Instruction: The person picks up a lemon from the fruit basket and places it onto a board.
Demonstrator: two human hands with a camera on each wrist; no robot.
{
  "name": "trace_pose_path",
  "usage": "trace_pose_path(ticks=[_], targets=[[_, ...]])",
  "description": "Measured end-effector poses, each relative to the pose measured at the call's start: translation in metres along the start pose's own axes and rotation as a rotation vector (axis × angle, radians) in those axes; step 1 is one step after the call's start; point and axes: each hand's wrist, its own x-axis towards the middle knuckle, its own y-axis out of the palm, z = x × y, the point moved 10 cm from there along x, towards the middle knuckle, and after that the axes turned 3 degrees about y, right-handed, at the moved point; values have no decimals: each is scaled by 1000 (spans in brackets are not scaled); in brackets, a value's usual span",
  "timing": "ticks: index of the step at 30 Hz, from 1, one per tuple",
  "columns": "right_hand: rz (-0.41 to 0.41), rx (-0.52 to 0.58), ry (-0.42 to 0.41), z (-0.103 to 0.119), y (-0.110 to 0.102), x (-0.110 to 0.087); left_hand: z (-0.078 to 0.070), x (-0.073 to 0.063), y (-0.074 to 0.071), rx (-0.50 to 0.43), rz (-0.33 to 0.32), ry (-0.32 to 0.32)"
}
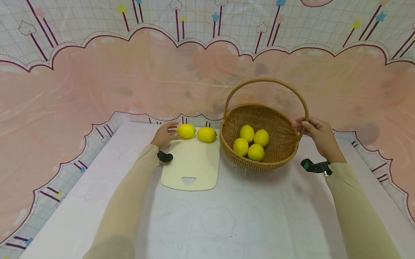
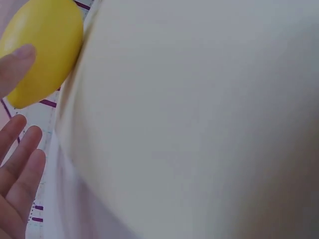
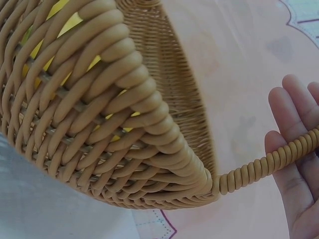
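Observation:
My left hand (image 1: 165, 134) is beside the left lemon (image 1: 186, 131) at the far edge of a cream cutting board (image 1: 190, 161). In the left wrist view, its thumb overlaps the lemon (image 2: 47, 47) and the other fingers spread out below, apart from it. A second lemon (image 1: 206, 134) lies just to the right. My right hand (image 1: 318, 135) is at the right side of the wicker basket's handle (image 1: 267, 80). In the right wrist view, the handle passes across its extended fingers (image 3: 294, 99). The basket (image 1: 257, 165) tilts toward me, with several lemons (image 1: 256, 152) inside.
A white table surface (image 1: 218, 225) stretches in front of the board and basket. Behind stands a pink and white patterned cloth backdrop (image 1: 161, 78), which also runs along both sides. Dark straps are on both wrists.

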Motion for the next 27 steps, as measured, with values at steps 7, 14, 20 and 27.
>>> trace_pose_path(ticks=[7, 14, 20, 27], targets=[[8, 36, -13, 0, -1, -2, -13, -6, -11, -58, -9, -6], [7, 34, -13, -1, 0, -3, -35, -11, -15, -134, -5, 18], [18, 70, -30, 0, 0, -2, -57, -14, -10, -139, 62, 62], [15, 28, -29, 2, 0, -2, -86, -16, 4, -140, 205, 116]])
